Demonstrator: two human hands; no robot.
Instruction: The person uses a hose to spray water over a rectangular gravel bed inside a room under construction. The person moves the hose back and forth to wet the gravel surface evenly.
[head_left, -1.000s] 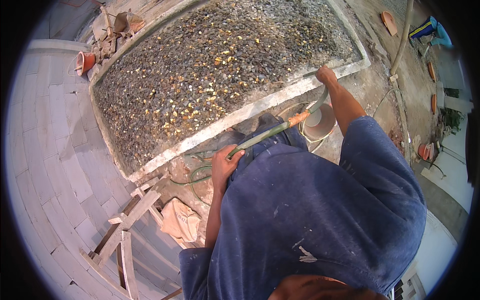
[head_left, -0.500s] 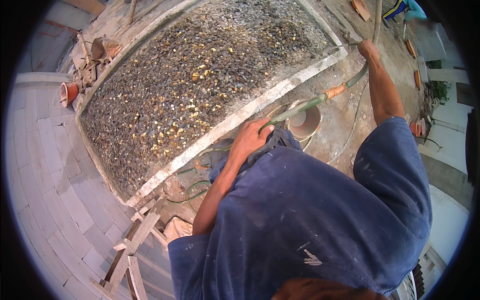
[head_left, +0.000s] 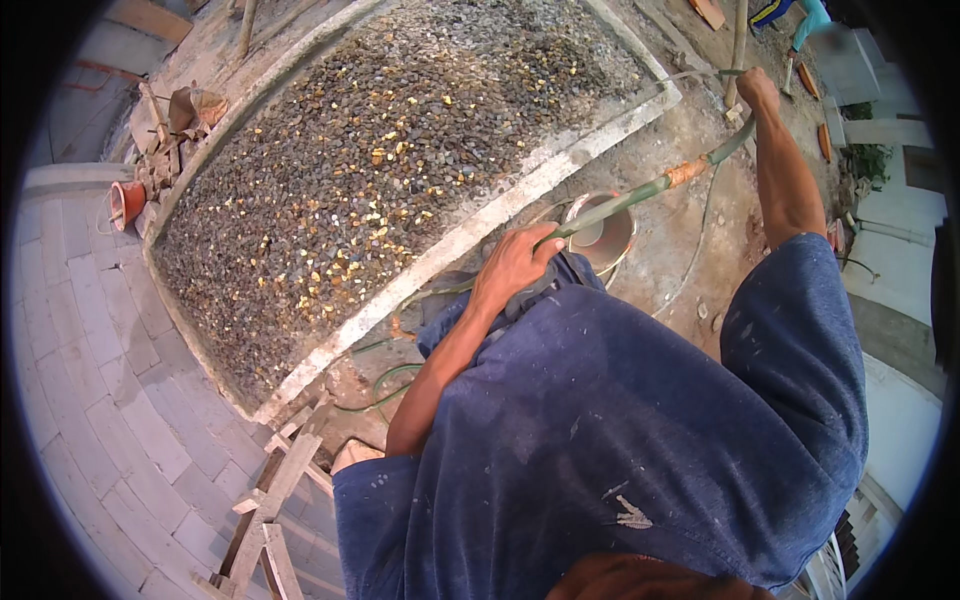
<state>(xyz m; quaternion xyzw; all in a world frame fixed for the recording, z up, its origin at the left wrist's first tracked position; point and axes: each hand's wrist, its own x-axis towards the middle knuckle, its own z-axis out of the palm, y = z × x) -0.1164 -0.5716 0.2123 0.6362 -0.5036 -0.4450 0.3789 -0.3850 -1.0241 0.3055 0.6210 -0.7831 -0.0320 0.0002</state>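
Observation:
A green garden hose [head_left: 622, 204], wrapped with an orange-brown binding, runs between my two hands. My right hand [head_left: 758, 92] is closed round its far end, out past the right corner of the bed. From that end a thin stream of water arcs left toward the corner of the pebble bed [head_left: 340, 190]. Close to my lap, my left hand [head_left: 515, 266] is wrapped over the hose, which continues behind it to the left. Wet dark pebbles, mixed with yellow and white ones, fill the bed inside a pale concrete curb [head_left: 470, 257].
A bucket [head_left: 612, 240] stands under the hose, beside the curb. Wooden trestle pieces [head_left: 262, 510] stand at lower left on grey paving [head_left: 110, 370]. An orange bucket [head_left: 126, 204] sits beyond the bed's left side. Another person's arm [head_left: 806, 35] shows at top right, near a wooden pole [head_left: 739, 45].
My right hand has shifted slightly right and up with the hose end. My left hand stays on the hose. The whole view has shifted a little.

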